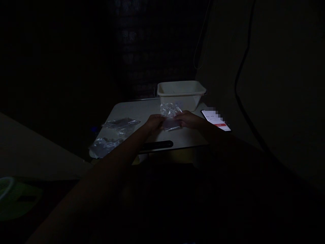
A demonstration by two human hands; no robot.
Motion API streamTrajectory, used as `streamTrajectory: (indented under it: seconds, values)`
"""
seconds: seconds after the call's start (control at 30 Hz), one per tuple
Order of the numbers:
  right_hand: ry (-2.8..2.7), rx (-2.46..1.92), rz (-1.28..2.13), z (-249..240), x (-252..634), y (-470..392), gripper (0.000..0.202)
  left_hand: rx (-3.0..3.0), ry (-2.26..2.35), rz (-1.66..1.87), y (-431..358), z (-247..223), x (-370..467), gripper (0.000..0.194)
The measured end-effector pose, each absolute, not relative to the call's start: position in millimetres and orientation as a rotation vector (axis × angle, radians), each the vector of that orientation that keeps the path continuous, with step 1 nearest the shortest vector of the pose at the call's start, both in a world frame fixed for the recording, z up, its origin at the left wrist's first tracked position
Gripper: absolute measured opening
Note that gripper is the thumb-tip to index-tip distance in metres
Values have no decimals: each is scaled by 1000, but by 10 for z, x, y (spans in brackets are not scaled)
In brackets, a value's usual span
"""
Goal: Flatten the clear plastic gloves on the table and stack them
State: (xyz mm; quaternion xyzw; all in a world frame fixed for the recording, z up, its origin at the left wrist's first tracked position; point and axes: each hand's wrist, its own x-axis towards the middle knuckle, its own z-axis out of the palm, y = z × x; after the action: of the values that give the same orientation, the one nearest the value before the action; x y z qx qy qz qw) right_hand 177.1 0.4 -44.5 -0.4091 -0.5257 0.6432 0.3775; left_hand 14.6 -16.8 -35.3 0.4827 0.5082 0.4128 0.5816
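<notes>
A clear plastic bag [171, 110], shiny and crinkled at its upper end, is stretched between my two hands above the small white table [142, 109]. My left hand [155, 122] pinches its left side, and my right hand [187, 119] pinches the right side. Both hands have their fingers closed, though the dim light hides the fingertips. To the left on the table lie more clear plastic bags: one flat and creased [122, 123], another crumpled [104, 147] by the near left corner.
Behind my hands stands a white plastic tub [181, 100]. A lit phone [217, 121] lies at the table's right edge. A black slot [158, 145] runs along the near edge. A dark cable [237, 84] hangs at right; a green basket [19, 200] sits low at left.
</notes>
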Motion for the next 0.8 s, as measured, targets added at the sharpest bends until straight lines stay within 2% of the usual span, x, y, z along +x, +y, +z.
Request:
streamTrajectory:
  seconds: [0.23, 0.6, 0.8]
  values:
    - [-1217, -915, 1770, -395, 1751, -59, 11, 1082, 1206, 972, -206, -285, 161, 11]
    - [-1254, -922, 1742, -385, 1748, -57, 16, 1033, 1086, 1027, -216, -264, 159, 14]
    - [-1406, -1046, 1493, -443, 1767, -36, 15, 1143, 1185, 982, -189, -315, 146, 17]
